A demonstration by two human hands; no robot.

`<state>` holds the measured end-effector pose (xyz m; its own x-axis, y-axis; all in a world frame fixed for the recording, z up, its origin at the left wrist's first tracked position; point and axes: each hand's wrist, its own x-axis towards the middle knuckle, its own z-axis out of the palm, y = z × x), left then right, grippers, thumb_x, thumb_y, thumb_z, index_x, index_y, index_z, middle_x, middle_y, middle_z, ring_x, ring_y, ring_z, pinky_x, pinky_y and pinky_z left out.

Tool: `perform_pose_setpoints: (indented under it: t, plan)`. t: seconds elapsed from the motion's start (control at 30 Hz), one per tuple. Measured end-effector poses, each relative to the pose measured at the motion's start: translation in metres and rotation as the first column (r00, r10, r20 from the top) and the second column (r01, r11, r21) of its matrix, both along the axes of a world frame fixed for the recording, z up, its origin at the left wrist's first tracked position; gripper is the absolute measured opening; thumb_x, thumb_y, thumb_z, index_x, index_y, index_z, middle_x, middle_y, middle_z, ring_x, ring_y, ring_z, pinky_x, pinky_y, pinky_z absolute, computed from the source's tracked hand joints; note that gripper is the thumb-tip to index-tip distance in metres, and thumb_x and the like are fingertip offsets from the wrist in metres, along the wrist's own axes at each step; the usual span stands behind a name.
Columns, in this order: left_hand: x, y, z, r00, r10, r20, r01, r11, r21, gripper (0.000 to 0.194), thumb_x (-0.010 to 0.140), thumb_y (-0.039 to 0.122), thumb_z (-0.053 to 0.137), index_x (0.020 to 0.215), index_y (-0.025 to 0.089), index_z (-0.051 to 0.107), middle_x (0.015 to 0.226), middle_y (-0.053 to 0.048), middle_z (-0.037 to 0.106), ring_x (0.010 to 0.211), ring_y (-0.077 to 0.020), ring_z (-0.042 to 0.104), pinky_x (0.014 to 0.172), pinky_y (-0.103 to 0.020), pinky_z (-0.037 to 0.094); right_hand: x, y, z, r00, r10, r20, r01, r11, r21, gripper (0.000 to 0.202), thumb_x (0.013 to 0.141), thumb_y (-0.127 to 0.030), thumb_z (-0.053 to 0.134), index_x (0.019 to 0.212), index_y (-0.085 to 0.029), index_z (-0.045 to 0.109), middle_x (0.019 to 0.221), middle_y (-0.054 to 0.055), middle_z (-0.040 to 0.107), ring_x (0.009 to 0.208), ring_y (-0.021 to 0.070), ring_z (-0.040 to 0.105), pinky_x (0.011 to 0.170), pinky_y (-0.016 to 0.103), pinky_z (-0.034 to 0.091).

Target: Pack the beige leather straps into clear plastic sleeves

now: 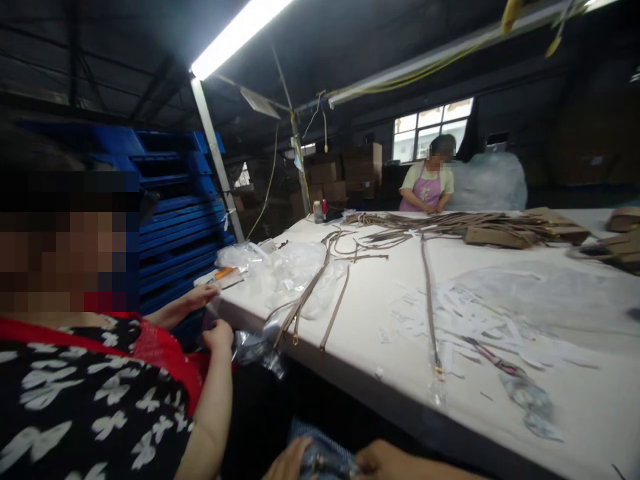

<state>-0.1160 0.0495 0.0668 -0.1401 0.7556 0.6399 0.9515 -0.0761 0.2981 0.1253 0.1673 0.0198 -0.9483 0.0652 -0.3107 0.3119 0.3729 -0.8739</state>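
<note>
My left hand [287, 463] and my right hand [385, 461] sit at the bottom edge of the view, below the table's near edge. Both are closed around a small crinkled clear plastic packet [325, 465] held between them over blue fabric; what is inside it is too dark to tell. On the white table [380, 293] just ahead lie thin tan straps with metal ends: a bunch [305, 297] hanging over the near edge and one long single strap [429, 300].
A co-worker in a black-and-white top and red apron [100, 387] sits close on my left, with a hand [219, 333] at a clear bag [255, 350]. White paper scraps [475, 320], clear bags [290, 267] and a strap pile [440, 223] cover the table. Another person [427, 187] works at the far end. Blue pallets [175, 213] stand left.
</note>
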Motion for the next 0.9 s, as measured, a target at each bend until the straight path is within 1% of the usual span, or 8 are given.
perform_pose_setpoints:
  t: [0.07, 0.17, 0.27, 0.43, 0.53, 0.63, 0.77, 0.9]
  plan:
    - [0.055, -0.034, -0.036, 1.0, 0.013, 0.025, -0.01, 0.994, -0.109, 0.043, 0.087, 0.033, 0.051, 0.128, 0.044, 0.056, 0.117, 0.003, 0.069, 0.116, -0.0276, 0.062, 0.087, -0.046, 0.057, 0.0, -0.006, -0.002, 0.994, -0.003, 0.107, 0.024, 0.981, -0.192, 0.035, 0.093, -0.038, 0.046, 0.075, -0.013, 0.064, 0.057, -0.004, 0.049, 0.044, 0.009, 0.045, 0.044, 0.023, 0.043]
    - [0.113, -0.069, -0.066, 0.999, -0.011, 0.043, 0.022, 0.968, -0.251, 0.051, 0.09, 0.016, 0.046, 0.14, 0.029, 0.045, 0.135, -0.005, 0.059, 0.128, -0.0243, 0.052, 0.108, -0.051, 0.043, 0.002, -0.015, 0.008, 0.981, -0.027, 0.191, 0.138, 0.791, -0.597, 0.026, 0.085, -0.037, 0.059, 0.081, -0.012, 0.065, 0.059, -0.005, 0.043, 0.047, 0.0069, 0.04, 0.05, 0.02, 0.042]
    - [0.122, -0.069, -0.075, 0.989, -0.005, 0.148, 0.035, 0.978, -0.203, 0.039, 0.094, 0.013, 0.042, 0.131, 0.019, 0.052, 0.123, -0.009, 0.065, 0.119, -0.0198, 0.057, 0.109, -0.046, 0.041, 0.002, -0.018, 0.023, 0.979, 0.003, 0.206, 0.149, 0.678, -0.719, 0.03, 0.083, -0.04, 0.064, 0.087, -0.011, 0.066, 0.062, -0.005, 0.042, 0.05, 0.0062, 0.036, 0.051, 0.02, 0.04]
    - [0.104, -0.048, -0.077, 0.939, -0.05, 0.34, 0.093, 0.99, -0.111, 0.034, 0.096, 0.018, 0.041, 0.128, 0.02, 0.053, 0.112, -0.008, 0.067, 0.108, -0.0176, 0.061, 0.096, -0.035, 0.05, 0.005, -0.017, 0.041, 0.988, 0.011, 0.151, 0.115, 0.596, -0.795, 0.033, 0.089, -0.042, 0.06, 0.097, -0.01, 0.065, 0.066, -0.004, 0.039, 0.053, 0.0059, 0.031, 0.055, 0.02, 0.037]
    - [0.104, -0.041, -0.081, 0.873, -0.025, 0.487, 0.083, 0.992, -0.099, 0.037, 0.096, 0.019, 0.04, 0.132, 0.019, 0.049, 0.108, -0.008, 0.067, 0.096, -0.0169, 0.064, 0.088, -0.032, 0.052, 0.006, -0.014, 0.048, 0.996, -0.039, 0.084, 0.091, 0.579, -0.811, 0.031, 0.091, -0.042, 0.056, 0.098, -0.013, 0.065, 0.065, -0.005, 0.036, 0.051, 0.0065, 0.028, 0.055, 0.022, 0.037]
    - [0.11, -0.034, -0.086, 0.762, 0.026, 0.647, 0.058, 0.992, -0.108, 0.033, 0.098, 0.024, 0.037, 0.125, 0.016, 0.055, 0.089, -0.006, 0.067, 0.071, -0.0135, 0.061, 0.075, -0.028, 0.051, 0.004, -0.008, 0.058, 0.978, -0.208, -0.001, 0.127, 0.601, -0.789, 0.032, 0.09, -0.046, 0.055, 0.099, -0.017, 0.066, 0.065, -0.004, 0.033, 0.05, 0.0082, 0.027, 0.055, 0.026, 0.04]
    - [0.125, -0.028, -0.082, 0.61, 0.022, 0.792, 0.119, 0.986, -0.119, 0.036, 0.1, 0.034, 0.034, 0.117, 0.015, 0.059, 0.076, -0.003, 0.064, 0.063, -0.0125, 0.055, 0.066, -0.025, 0.046, -0.006, 0.0, 0.069, 0.837, -0.522, -0.165, 0.284, 0.672, -0.684, 0.036, 0.089, -0.049, 0.052, 0.108, -0.021, 0.065, 0.072, 0.001, 0.039, 0.062, 0.0158, 0.044, 0.066, 0.034, 0.05]
    - [0.142, -0.026, -0.063, 0.482, -0.024, 0.876, 0.223, 0.97, -0.096, 0.038, 0.1, 0.04, 0.034, 0.104, 0.015, 0.063, 0.069, -0.001, 0.061, 0.061, -0.0114, 0.053, 0.063, -0.023, 0.042, -0.02, 0.005, 0.065, 0.668, -0.607, -0.43, 0.358, 0.769, -0.53, 0.033, 0.091, -0.038, 0.054, 0.121, -0.025, 0.057, 0.087, 0.004, 0.049, 0.08, 0.0192, 0.056, 0.09, 0.041, 0.05]
